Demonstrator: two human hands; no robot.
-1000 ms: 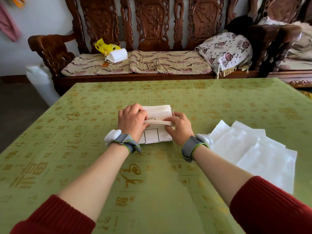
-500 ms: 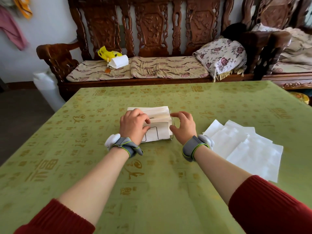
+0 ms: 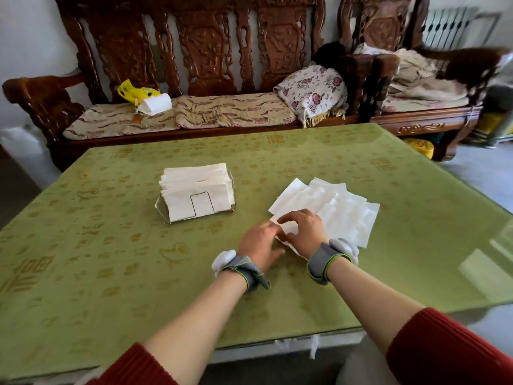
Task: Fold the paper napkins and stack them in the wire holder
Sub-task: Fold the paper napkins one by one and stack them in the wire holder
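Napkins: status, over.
Left grip open at corner of loose napkins, right grip arched on them. Wire holder stocked with folded napkins. Nothing between pile and holder.

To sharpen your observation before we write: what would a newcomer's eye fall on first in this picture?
White stands out against the green tablecloth: a wire holder packed with folded napkins at the table's middle, and a fanned pile of loose napkins to its right. The left hand and right hand rest on that pile's near corner. A carved wooden bench stands behind the table.
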